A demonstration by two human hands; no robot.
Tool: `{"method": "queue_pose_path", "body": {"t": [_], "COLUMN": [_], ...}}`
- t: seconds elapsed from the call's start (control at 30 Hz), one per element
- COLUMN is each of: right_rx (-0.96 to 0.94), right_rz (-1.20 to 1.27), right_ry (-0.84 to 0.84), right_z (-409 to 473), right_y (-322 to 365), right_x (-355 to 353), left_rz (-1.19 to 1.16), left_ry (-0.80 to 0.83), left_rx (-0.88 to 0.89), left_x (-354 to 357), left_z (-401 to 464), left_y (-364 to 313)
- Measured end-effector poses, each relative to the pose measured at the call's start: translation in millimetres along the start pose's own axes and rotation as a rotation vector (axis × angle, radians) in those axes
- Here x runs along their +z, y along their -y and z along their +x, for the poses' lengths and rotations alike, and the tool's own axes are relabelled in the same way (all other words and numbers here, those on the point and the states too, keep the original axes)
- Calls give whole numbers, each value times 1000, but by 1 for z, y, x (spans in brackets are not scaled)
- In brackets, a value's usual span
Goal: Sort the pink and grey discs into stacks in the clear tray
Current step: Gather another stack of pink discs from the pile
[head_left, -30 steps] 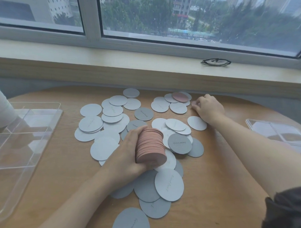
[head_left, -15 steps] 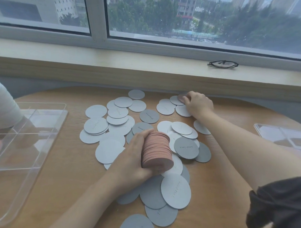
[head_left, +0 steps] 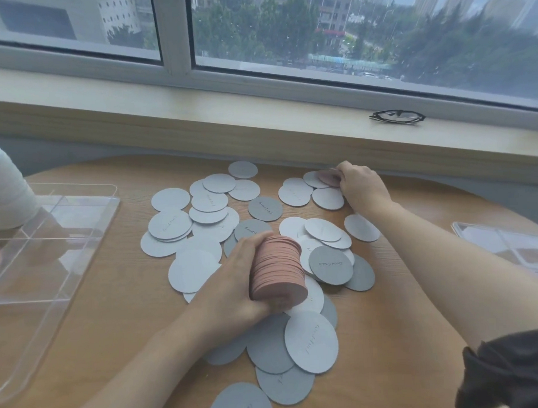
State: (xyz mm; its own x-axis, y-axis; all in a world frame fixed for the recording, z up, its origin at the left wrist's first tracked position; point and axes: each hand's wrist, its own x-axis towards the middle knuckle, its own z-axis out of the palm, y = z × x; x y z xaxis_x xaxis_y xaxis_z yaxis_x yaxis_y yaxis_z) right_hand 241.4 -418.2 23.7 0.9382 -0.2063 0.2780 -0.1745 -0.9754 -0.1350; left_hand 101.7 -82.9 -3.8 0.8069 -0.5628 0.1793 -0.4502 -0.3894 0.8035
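Soft daylight from the window; edges bowed, upper right corner perhaps motion-blurred.

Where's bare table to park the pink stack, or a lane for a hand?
Bare wood lies between the clear tray and the scattered grey discs, and right of the discs toward a second clear tray. The middle is crowded: discs overlap around the left hand, which grips the pink stack.
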Motion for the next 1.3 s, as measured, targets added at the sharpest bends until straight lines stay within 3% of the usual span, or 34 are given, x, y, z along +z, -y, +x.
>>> {"method": "queue_pose_path", "body": {"t": [0.3,0.67,0.97,1.2,1.3], "right_rx": [34,-121,-112,-248,-248], "right_rz": [478,1259,1210,1020,986], "right_ry": [-195,215,397,540,478], "right_z": [-59,-159,-181,-180,-159], "right_y": [15,96,110,117,109], "right_x": [-44,-63,-57,-59,-62], "left_rz": [-21,-70,-44,38,4], "left_ry": [12,-6,5,7,-13], "left_rx": [-16,-27,-12,-24,1], "left_x": [-1,-1,-2,-4,-3], "left_z": [0,1,1,2,3], "left_y": [-2,-3,-4,-3,-2]}}
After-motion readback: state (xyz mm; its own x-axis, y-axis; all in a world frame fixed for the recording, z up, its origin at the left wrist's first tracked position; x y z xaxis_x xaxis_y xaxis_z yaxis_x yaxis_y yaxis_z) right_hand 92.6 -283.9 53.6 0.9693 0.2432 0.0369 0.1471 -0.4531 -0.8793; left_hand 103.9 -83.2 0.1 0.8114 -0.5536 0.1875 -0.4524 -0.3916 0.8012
